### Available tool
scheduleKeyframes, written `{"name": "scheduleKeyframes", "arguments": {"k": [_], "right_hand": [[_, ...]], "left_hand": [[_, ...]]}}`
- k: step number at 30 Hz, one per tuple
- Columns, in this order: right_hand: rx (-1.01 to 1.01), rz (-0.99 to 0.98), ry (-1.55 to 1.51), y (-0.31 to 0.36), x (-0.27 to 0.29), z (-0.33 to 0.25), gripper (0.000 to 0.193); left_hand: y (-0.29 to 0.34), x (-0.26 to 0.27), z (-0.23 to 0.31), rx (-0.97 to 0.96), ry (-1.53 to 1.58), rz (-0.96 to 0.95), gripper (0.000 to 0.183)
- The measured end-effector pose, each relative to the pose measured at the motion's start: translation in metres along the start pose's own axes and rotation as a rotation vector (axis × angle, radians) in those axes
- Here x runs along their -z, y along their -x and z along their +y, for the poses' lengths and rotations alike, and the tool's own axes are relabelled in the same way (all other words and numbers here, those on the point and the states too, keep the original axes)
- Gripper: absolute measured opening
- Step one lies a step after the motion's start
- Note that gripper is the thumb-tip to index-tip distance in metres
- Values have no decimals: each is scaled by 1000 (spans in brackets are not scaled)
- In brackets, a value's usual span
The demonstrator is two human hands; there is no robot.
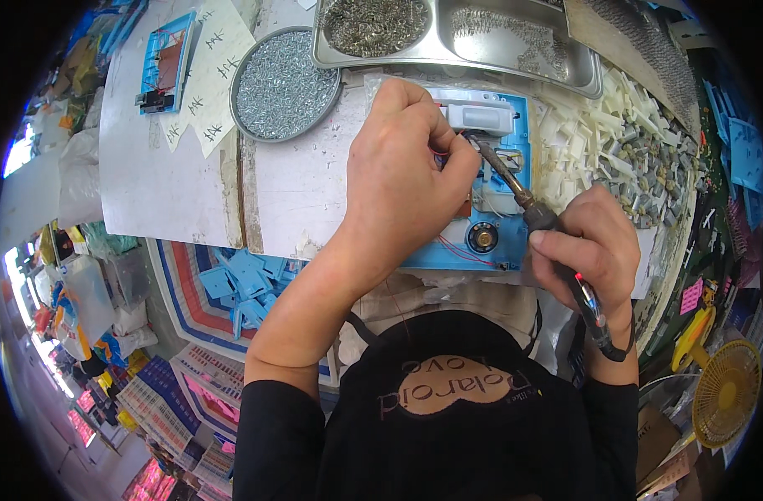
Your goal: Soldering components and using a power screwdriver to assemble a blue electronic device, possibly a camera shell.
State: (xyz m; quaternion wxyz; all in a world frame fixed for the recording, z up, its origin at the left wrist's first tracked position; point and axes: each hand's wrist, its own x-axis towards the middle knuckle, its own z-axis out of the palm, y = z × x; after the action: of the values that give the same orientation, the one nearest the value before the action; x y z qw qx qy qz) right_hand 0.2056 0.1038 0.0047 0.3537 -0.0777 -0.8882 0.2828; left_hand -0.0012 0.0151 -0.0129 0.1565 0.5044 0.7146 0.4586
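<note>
My right hand [592,247] is closed round the dark handle of a soldering iron [510,177]. The iron's metal shaft points up and left over a blue plastic housing [519,238]. Thumb and forefinger of my left hand [406,167] pinch together above the same housing, beside the iron's tip; what they hold is too small and hidden to name. A white rectangular part [479,118] lies at the housing's far end. Near its close edge sits a small round speaker [483,237], with thin red wires [461,250] beside it. My left hand covers the housing's left side.
A round tray of small metal parts [285,83] stands beyond my left hand. A steel compartment tray [523,71] holds more metal bits. White and grey pieces [624,154] pile up at right. Another blue housing [164,63] lies far left; a yellow fan [726,392] stands lower right.
</note>
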Motion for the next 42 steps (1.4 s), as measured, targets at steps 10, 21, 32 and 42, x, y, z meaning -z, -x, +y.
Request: {"name": "scheduleKeyframes", "arguments": {"k": [10,21,32,42], "right_hand": [[-60,42,-27,0,4,0,52],[-110,-24,-128,-9,12,8,35],[-113,-69,-129,-19,4,10,31],[-105,-55,-117,-18,2,10,31]], "left_hand": [[0,1,0,9,-29,-12,11],[0,5,0,-18,-64,-15,13],[2,3,-3,-48,-63,28,11],[4,1,-4,-60,-69,48,11]]}}
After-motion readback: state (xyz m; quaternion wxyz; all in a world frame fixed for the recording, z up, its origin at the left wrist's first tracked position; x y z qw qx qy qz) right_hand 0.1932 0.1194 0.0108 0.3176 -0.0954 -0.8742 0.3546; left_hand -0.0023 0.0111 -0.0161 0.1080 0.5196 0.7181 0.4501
